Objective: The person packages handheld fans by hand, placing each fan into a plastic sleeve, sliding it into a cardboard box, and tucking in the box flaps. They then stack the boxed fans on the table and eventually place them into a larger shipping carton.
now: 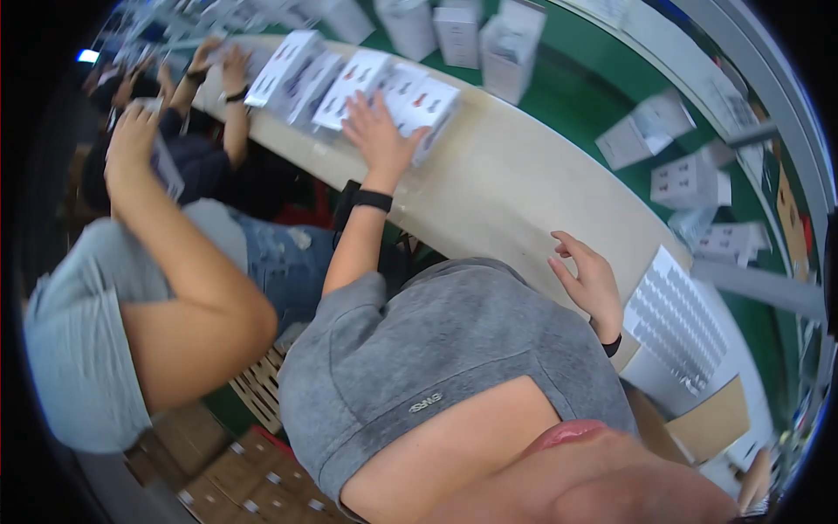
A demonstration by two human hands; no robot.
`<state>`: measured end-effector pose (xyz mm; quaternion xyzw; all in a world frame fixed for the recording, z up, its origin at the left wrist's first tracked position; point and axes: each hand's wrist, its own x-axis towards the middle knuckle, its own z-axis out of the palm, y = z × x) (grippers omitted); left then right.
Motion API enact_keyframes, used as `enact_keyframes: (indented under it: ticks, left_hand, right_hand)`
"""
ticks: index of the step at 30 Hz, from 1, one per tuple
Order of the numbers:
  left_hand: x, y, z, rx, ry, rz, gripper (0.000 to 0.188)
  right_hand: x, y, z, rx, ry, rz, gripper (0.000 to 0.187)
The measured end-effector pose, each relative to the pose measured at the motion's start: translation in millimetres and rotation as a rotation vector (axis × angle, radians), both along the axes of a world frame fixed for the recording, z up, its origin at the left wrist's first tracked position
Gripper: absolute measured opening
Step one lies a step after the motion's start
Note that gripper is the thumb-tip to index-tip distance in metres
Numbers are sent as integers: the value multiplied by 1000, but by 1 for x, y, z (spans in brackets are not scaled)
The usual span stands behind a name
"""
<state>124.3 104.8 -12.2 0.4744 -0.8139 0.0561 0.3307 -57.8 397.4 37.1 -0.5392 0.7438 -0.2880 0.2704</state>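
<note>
Right, here's the table (515,175): smooth cream top w/ a flat green surface (576,109) along its far side. Stiff card all over, mostly oblong. White boxes (362,70) sit in a tight row on the table's L part, flat-sided & sharp-cornered. Beyond its far edge, open white cartons (685,179), some w/ crinkly clear plastic poking out. Toward the table's R end, a flat sheet (676,319) w/ rows of shiny silvery strips; near that end too, a brown cardboard flap (716,419), plain & dull.

Now the hands. L hand (380,135) is on the row, at the end nearer the table's middle: palm down, fingers fanned wide, no grip round any box AFAICT. R hand (594,284) is well apart from the row, by the table's near edge toward the R end: half open, fingers loosely bent, thumb apart, nothing in it. Can't tell if it touches the tabletop.

Boxes' looks: white upper faces w/ small dark & orange-red pics, partly hidden under that L hand; fine detail's too blurred. At the table's far L end, a co-worker's hands (234,70) show, dark band on the wrist, grip unclear.
</note>
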Motion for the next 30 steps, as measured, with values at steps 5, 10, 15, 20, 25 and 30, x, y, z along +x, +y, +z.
enact_keyframes:
  ticks: [5,10,15,20,25,30]
  left_hand:
    - [29,9,-54,120,-289,-86,71]
    - [22,16,-70,152,-96,-130,61]
    - [3,36,58,677,-101,-338,52]
    - [-16,45,119,1030,-92,-648,55]
    - [-42,84,105,1401,734,-958,73]
    - [-85,160,86,1043,511,-1079,91]
  right_hand:
    - [29,-34,38,-150,123,149,34]
    - [39,-50,27,-214,-4,214,38]
    - [33,-95,33,-451,470,82,80]
    - [44,-99,32,-333,309,160,97]
    - [2,-47,16,-296,-885,-20,98]
    - [-29,-3,-5,-350,-782,-50,94]
